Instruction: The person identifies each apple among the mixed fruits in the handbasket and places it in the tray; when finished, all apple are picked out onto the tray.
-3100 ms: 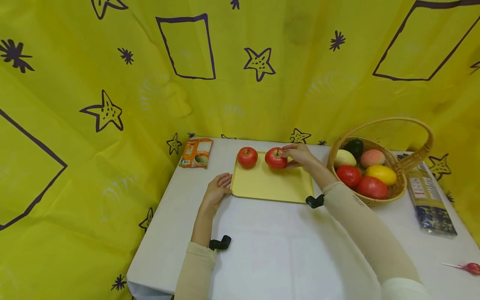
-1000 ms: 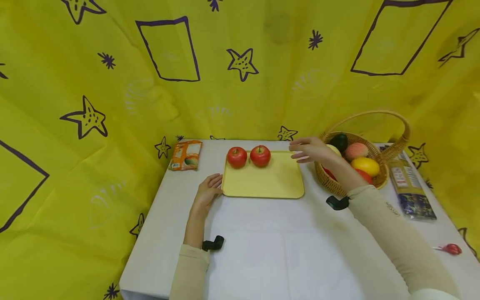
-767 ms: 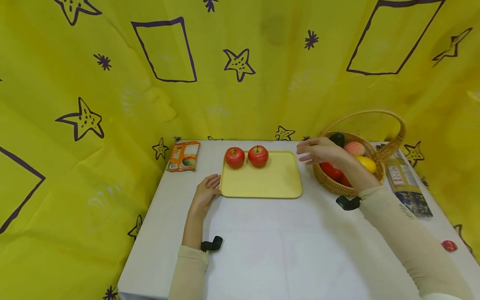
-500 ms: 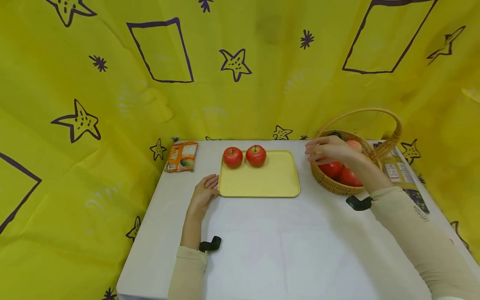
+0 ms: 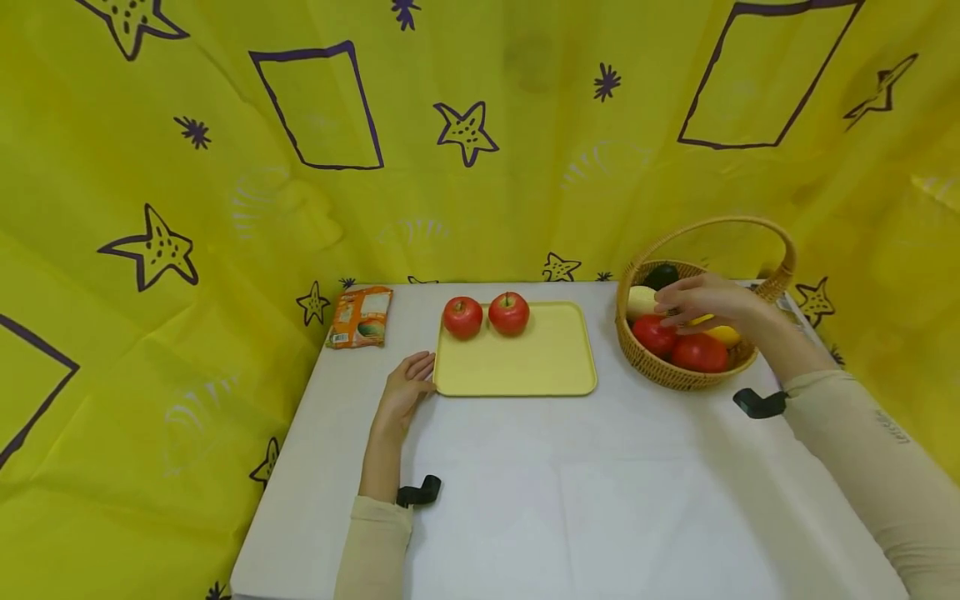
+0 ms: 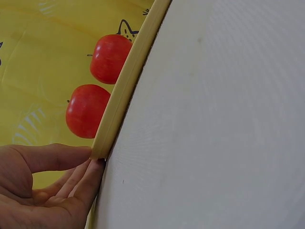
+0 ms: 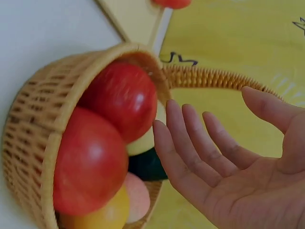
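Observation:
At the left side of a yellow tray point(image 5: 517, 371), my left hand point(image 5: 405, 390) touches the rim with its thumb and fingertips. Close up in the left wrist view, the thumb point(image 6: 62, 156) meets the tray's rim point(image 6: 116, 107) near the corner. Two red apples point(image 5: 462, 317) point(image 5: 509, 314) sit side by side at the tray's back left. Over the wicker basket point(image 5: 678, 379), my right hand point(image 5: 712, 302) hovers with fingers spread and nothing held. Its fingertips are near a red round fruit point(image 7: 125, 98) in the right wrist view; contact is not clear.
The basket also holds another red fruit point(image 5: 699, 353), a pale yellow fruit point(image 5: 642, 302), a dark green one point(image 5: 662, 277) and a yellow one point(image 5: 724, 335). Its tall handle point(image 5: 720, 220) arches above. An orange packet point(image 5: 361, 317) lies at the back left.
My right hand released the second apple on the tray, then moved right until it was over the basket. That apple now stands closer to the first. My left hand stayed at the tray's edge.

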`<state>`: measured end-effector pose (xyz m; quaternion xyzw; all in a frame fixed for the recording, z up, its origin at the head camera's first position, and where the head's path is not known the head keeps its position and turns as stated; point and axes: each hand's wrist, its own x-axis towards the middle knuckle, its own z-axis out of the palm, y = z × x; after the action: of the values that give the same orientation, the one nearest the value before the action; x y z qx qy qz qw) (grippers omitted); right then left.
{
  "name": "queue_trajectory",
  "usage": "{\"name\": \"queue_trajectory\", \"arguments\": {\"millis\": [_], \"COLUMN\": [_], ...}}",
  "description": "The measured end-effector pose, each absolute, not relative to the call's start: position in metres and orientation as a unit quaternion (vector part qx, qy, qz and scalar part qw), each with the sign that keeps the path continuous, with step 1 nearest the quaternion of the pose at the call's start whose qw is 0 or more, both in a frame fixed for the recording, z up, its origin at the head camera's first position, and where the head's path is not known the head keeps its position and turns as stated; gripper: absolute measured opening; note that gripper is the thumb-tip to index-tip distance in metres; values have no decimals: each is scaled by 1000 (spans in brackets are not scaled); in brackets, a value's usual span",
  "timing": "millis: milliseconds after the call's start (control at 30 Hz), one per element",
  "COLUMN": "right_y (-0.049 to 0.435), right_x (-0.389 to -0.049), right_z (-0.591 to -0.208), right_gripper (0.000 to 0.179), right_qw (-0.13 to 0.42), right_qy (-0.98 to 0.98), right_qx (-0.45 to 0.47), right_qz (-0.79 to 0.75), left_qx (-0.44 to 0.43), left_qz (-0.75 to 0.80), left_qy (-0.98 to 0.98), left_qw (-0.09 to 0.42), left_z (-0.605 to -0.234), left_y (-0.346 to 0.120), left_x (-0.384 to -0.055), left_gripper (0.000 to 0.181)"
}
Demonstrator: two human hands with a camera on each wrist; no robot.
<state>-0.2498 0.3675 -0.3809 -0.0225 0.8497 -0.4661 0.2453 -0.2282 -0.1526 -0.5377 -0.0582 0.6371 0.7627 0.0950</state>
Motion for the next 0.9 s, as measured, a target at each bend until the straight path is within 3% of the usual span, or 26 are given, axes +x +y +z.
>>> {"name": "queue_trajectory", "arguments": {"millis": [500,900], "right_y": [405,402], "right_x": [-237,-237], "right_z": [-377,-376], "right_gripper": [63,79], "right_qw": [247,275], "right_qy": [876,899], "right_qx": [21,61], "right_qz": [-414,-334], "left_qx": [-69,-61], "left_qz": [760,759], "left_qy": [638,640], "left_qw": [102,101], "left_z": [-536,-536], "left_y": [-153,-152], "left_x": [-228,-228], "left_gripper": [76,75]}}
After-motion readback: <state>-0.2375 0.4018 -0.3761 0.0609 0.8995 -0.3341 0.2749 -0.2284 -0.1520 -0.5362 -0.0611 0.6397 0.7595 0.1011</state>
